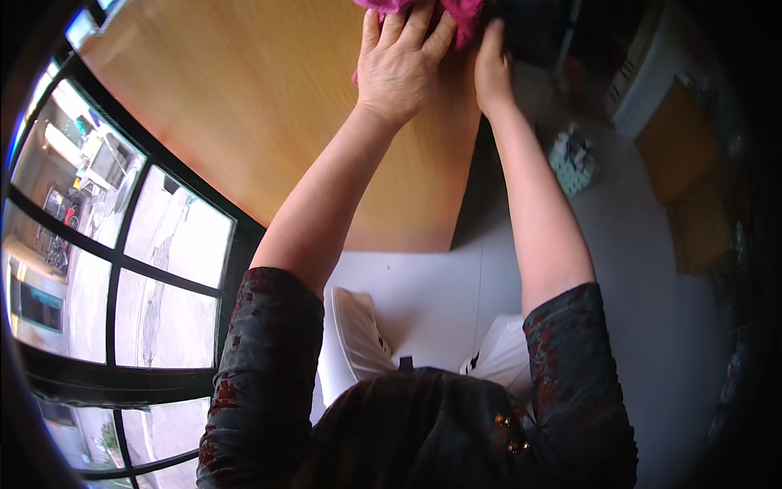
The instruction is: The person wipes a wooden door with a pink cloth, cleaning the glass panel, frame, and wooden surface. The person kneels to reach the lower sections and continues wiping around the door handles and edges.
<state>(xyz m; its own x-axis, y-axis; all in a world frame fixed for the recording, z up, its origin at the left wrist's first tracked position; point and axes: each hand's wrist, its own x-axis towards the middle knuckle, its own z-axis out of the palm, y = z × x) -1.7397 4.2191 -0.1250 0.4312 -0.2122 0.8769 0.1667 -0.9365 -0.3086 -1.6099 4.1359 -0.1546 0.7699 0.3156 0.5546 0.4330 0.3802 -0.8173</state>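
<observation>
My left hand [400, 73] lies with its fingers spread on a bunched pink cloth [464, 21], pressing it against a large wood-grain panel [275, 116]. The top frame edge cuts off part of the cloth and the fingertips. Close to the panel's right edge is my right hand [493, 70], turned side-on, just right of the cloth. Its fingers are partly hidden, so I cannot tell whether they grip the edge. Both forearms reach up and away from me.
A dark-framed glazed window or door [116, 257] stands at the left, showing a bright paved yard. On the grey floor [421, 281] at the right is a pale green basket [571, 168] with things in it. Brown cardboard-like boxes [678, 147] stand farther right.
</observation>
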